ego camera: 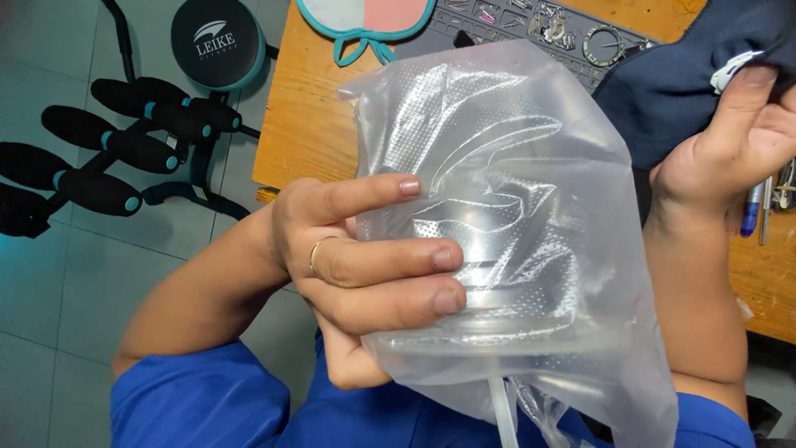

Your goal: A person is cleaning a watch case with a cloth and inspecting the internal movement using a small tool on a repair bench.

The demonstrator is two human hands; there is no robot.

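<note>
My left hand (365,265), with a ring on one finger, grips a clear, crinkled plastic bag (531,199) in front of my chest; the fingers wrap the bag's left side. The bag stands upright and fills the middle of the view. My right hand (738,141) is raised at the right edge and pinches a dark navy cloth (672,83) with a small white tag. The cloth hangs beside the bag's upper right corner. Both arms wear blue sleeves.
A wooden table (307,124) lies behind the bag, with a grey mat (514,21) carrying small metal parts and a ring. A pink and teal item (365,17) sits at its far edge. Pens (750,211) lie at the right. Black exercise equipment (124,141) stands on the tiled floor at the left.
</note>
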